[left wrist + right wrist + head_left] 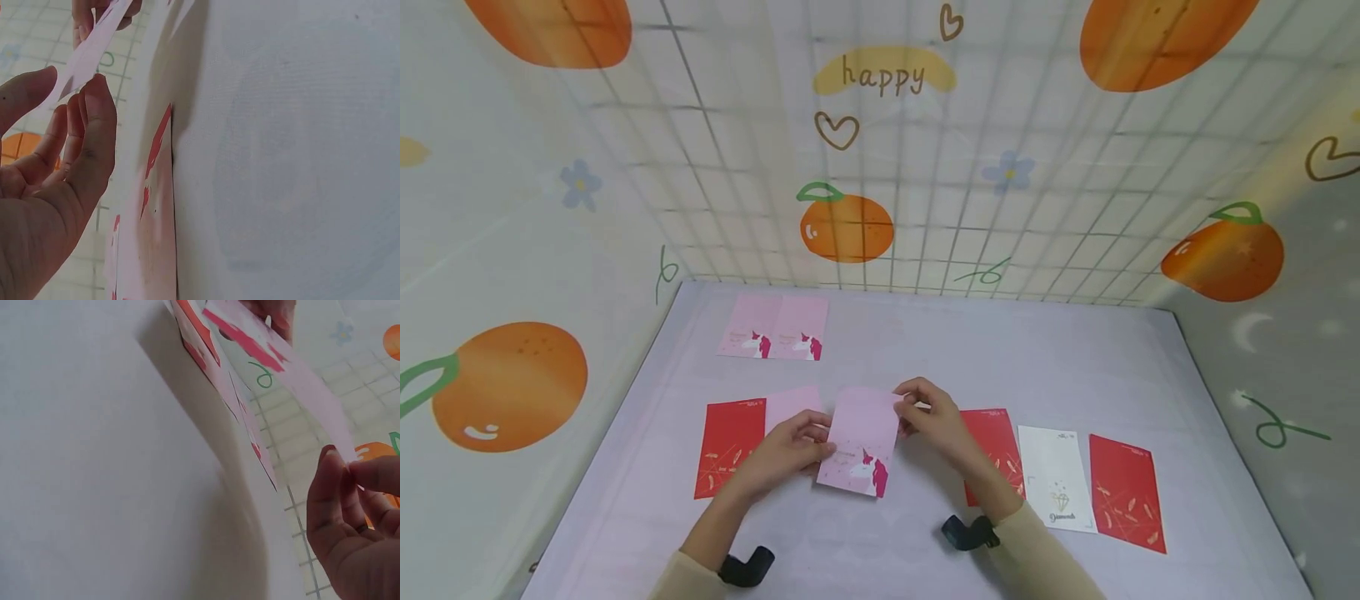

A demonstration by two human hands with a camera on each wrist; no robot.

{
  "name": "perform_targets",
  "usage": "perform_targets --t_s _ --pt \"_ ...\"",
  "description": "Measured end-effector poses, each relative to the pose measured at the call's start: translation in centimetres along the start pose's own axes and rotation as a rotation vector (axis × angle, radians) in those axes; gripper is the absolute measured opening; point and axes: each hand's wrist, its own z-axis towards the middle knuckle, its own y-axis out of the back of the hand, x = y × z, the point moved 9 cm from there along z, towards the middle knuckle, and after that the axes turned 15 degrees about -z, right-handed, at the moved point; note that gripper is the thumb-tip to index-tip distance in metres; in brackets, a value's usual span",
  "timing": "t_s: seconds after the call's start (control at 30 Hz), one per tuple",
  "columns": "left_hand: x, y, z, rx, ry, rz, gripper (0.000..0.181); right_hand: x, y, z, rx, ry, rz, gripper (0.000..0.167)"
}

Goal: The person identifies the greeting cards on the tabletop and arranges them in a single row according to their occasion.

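Note:
A pink card [859,433] with a unicorn print is held up off the table between my two hands. My right hand [934,421] pinches its upper right corner between thumb and fingers, as the right wrist view also shows. My left hand [786,454] has its left edge between thumb and fingers. Under and beside the left hand lie a red card [726,437] and another pink card [796,402], partly covered by that hand. Another red card [996,433] lies partly behind the right forearm.
Two pink unicorn cards [801,321] lie side by side at the table's back left. To the right are a white card [1054,467] with a diamond print and a red card [1127,492]. A printed curtain [910,175] over a wire grid stands behind the table [917,575].

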Motion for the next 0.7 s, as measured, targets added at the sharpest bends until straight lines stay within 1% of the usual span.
perform_targets --t_s 0.17,0.27,0.47,0.7 --pt "0.1 -0.4 0.0 0.031 0.008 -0.018 0.052 -0.4 0.9 0.1 -0.037 -0.003 0.015 0.021" --pt "0.1 -0.6 0.0 0.048 0.005 -0.024 0.051 -0.5 1.2 0.2 -0.044 -0.013 0.024 0.021" --pt "0.2 -0.8 -0.1 0.064 -0.007 -0.018 0.047 -0.7 1.2 0.1 -0.037 -0.027 0.045 0.026" --pt "0.2 -0.9 -0.1 0.075 -0.008 -0.045 0.044 -0.8 1.0 0.2 -0.037 -0.025 0.039 0.026"
